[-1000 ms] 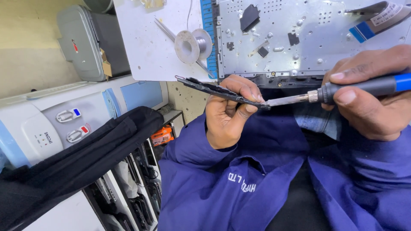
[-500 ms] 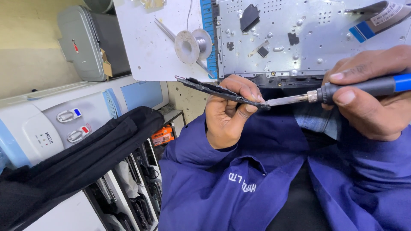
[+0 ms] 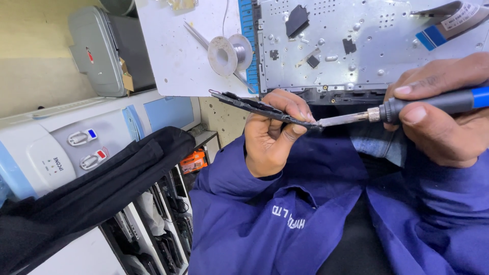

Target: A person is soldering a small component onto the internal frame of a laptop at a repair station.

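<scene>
My left hand [image 3: 272,135] grips a thin dark strip-shaped part [image 3: 249,105], held almost level at chest height with its free end pointing left. My right hand [image 3: 443,117] holds a soldering iron [image 3: 407,107] with a black and blue handle. Its metal tip touches the right end of the strip, next to my left thumb. Both arms are in blue sleeves, over a blue jacket. Just above the hands lies a grey metal laptop base [image 3: 367,46] with holes, screws and black patches.
A spool of solder wire [image 3: 229,53] and tweezers [image 3: 196,34] lie on the white bench [image 3: 173,56] at the left of the laptop base. Below left stand a white water dispenser [image 3: 66,147], a black cloth [image 3: 91,198] draped over it, and a grey printer [image 3: 102,51].
</scene>
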